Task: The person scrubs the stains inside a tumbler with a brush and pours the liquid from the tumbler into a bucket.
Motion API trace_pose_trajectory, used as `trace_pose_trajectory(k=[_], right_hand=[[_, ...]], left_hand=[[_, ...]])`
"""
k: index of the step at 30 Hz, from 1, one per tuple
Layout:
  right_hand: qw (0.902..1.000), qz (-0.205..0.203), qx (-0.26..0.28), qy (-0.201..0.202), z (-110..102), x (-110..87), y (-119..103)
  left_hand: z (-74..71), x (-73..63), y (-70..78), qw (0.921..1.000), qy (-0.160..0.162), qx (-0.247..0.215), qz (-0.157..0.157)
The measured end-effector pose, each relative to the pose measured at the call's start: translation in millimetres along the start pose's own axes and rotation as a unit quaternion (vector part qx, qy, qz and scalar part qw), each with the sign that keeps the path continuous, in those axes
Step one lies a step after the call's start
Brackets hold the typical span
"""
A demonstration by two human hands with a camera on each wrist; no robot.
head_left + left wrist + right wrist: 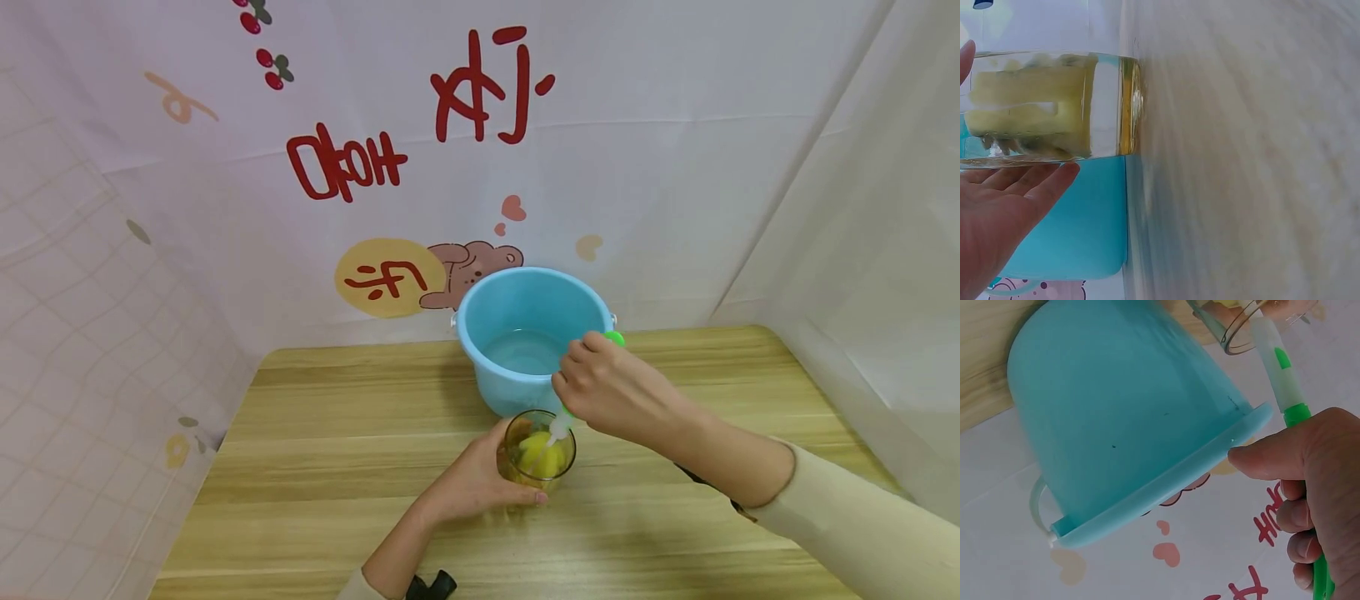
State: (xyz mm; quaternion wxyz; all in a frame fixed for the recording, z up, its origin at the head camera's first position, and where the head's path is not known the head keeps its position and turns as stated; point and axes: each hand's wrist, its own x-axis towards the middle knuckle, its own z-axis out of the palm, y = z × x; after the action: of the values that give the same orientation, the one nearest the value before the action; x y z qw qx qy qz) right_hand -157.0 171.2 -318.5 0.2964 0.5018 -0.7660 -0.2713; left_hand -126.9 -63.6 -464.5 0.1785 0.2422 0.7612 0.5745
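My left hand (472, 483) grips a clear amber-tinted drinking glass (1107, 106) from the side. The glass stands upright, its base on or just over the tabletop. My right hand (607, 385) holds a cup brush by its green handle (1297, 415), fingers curled round it. The brush's white stem (1277, 369) slants down into the mouth of the glass. Its yellow sponge head (542, 454) is inside the glass, with greenish-grey parts showing along its sides in the left wrist view.
A light blue bucket (491, 385) with some water in the bottom stands just behind the glass, near the back wall. The wood-grain table (337, 467) extends to both sides. White printed cloth (675, 150) hangs at the back and sides.
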Motion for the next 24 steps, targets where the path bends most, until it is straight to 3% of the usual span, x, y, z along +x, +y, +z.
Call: trace_pose_trajectory(k=[12, 24], right_hand=[[0.9964, -0.035, -0.063, -0.046, -7.4, 10.4, -12.1], [0.989, -0.06, -0.13, -0.038, -10.6, 21.7, -24.4]], left_hand=[[-0.4, 0.1, 1.0, 1.0, 0.0, 0.005, -0.001], [-1.1, -0.6, 2.1, 1.0, 0.004, 0.008, -0.001]])
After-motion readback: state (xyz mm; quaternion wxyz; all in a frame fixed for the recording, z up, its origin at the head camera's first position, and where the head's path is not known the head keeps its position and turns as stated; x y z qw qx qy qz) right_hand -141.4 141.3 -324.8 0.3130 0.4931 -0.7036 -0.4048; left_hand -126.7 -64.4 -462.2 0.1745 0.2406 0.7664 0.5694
